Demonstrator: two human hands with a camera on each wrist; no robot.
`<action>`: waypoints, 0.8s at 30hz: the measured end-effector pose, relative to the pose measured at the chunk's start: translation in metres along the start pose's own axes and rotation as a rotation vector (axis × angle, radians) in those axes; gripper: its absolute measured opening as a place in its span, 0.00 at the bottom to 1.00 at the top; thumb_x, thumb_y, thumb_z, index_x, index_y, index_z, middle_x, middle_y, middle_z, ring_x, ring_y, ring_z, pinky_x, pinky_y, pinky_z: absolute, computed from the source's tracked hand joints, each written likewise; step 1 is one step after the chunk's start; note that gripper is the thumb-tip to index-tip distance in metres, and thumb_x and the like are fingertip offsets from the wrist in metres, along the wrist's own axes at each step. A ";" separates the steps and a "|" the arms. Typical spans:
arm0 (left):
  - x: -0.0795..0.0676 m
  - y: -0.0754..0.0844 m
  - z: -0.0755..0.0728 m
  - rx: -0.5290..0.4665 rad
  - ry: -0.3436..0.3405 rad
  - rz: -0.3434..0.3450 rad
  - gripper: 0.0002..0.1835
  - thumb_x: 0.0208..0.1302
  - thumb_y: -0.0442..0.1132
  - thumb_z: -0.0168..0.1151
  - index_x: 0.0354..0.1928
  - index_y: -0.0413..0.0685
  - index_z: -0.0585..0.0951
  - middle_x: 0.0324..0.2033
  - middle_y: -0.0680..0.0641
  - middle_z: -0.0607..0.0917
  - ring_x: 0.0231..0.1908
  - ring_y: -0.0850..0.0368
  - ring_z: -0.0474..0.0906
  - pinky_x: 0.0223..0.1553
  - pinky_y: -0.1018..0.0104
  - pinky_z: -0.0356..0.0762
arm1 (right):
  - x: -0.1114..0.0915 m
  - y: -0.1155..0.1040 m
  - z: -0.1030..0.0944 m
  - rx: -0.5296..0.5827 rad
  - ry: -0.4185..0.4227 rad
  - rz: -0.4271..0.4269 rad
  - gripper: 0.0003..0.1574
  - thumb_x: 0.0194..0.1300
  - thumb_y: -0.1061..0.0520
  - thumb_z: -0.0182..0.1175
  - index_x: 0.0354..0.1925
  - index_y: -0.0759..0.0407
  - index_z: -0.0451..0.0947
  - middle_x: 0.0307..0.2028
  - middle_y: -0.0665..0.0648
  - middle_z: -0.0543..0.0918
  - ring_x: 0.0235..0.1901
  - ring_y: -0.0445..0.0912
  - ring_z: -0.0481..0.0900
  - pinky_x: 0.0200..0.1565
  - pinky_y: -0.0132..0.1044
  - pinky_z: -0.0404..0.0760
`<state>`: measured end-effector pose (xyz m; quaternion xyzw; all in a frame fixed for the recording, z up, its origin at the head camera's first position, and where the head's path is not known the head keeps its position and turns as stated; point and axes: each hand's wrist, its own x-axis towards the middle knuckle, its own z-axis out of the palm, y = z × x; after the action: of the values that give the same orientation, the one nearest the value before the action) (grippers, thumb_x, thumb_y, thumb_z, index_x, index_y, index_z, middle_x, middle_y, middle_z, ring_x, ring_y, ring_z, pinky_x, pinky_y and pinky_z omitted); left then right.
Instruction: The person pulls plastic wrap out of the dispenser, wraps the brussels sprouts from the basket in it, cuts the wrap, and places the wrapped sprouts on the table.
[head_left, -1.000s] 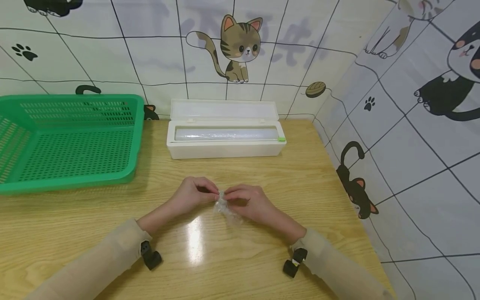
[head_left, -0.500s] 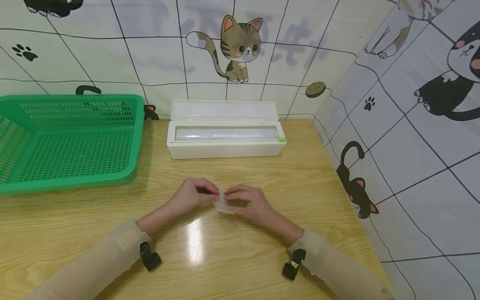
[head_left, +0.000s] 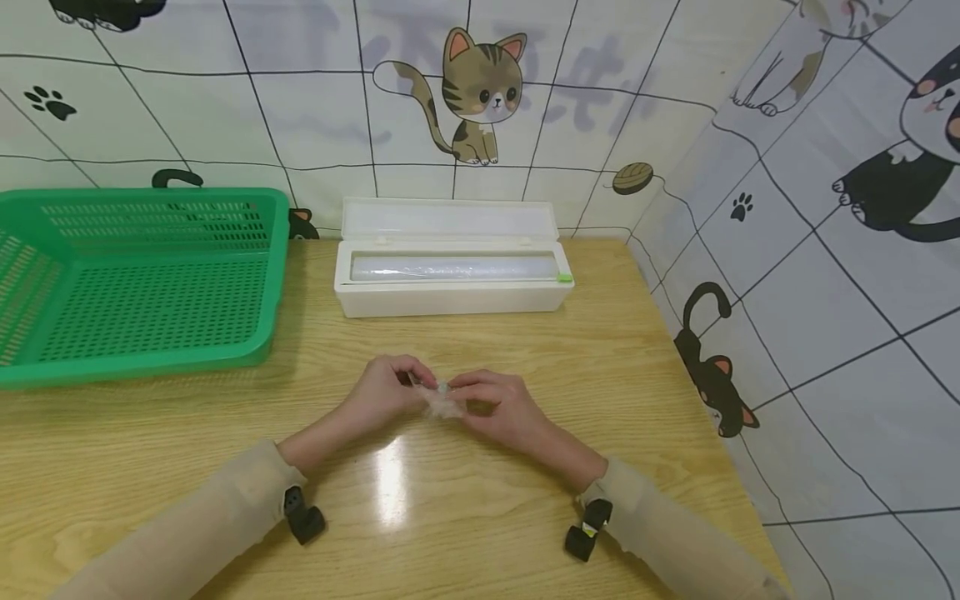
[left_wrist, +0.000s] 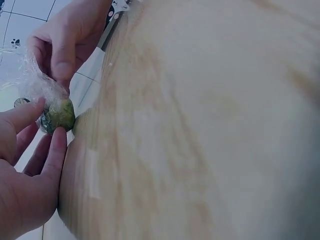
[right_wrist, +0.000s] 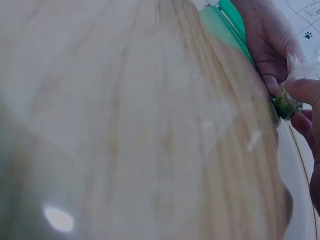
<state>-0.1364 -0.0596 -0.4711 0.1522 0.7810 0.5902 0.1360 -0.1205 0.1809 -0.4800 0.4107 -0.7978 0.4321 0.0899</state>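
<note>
A small round green lump [left_wrist: 59, 116], wrapped in clear cling film [left_wrist: 42, 85], is between my two hands just above the table. My left hand [head_left: 390, 387] holds the lump, with its thumb on the film and a fingertip against the lump's near side in the left wrist view. From the other side, my right hand [head_left: 498, 404] pinches the film, thumb and fingers curled at the bundle. The loose film [head_left: 442, 407] bunches up in a crinkled tuft over the lump. What the green lump is, I cannot tell.
Behind the hands stands a white cling film dispenser [head_left: 453, 300], its lid raised, with a film roll [head_left: 450, 267] inside and a green slide cutter [head_left: 564, 278] at its right end. A green plastic basket [head_left: 157, 312] sits at the left. Cat-patterned walls close off the back and right.
The loose film that trailed down to the right is now bunched between the hands and spreads toward the left one. Left fingers shift slightly; both arms stay nearly in place.
</note>
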 end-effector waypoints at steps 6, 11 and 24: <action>0.000 -0.001 0.002 -0.048 0.018 0.016 0.07 0.53 0.24 0.71 0.34 0.39 0.89 0.37 0.45 0.88 0.35 0.55 0.79 0.37 0.69 0.78 | 0.000 -0.002 0.003 -0.012 0.038 -0.009 0.21 0.47 0.65 0.82 0.41 0.62 0.88 0.45 0.59 0.88 0.45 0.51 0.87 0.48 0.35 0.85; -0.002 0.000 0.004 -0.104 0.023 0.035 0.07 0.54 0.21 0.70 0.32 0.37 0.88 0.36 0.44 0.89 0.38 0.54 0.83 0.40 0.70 0.81 | 0.000 -0.004 0.006 -0.015 0.095 -0.018 0.18 0.47 0.69 0.80 0.39 0.63 0.88 0.42 0.60 0.88 0.43 0.53 0.88 0.48 0.37 0.86; -0.004 0.000 0.008 -0.108 0.069 0.048 0.06 0.53 0.22 0.75 0.31 0.36 0.88 0.35 0.43 0.89 0.37 0.57 0.84 0.41 0.70 0.83 | -0.001 -0.010 0.011 -0.081 0.112 0.033 0.18 0.49 0.59 0.82 0.39 0.60 0.86 0.42 0.56 0.89 0.44 0.47 0.87 0.49 0.34 0.84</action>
<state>-0.1295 -0.0537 -0.4733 0.1428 0.7484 0.6395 0.1027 -0.1100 0.1696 -0.4808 0.3687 -0.8151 0.4232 0.1435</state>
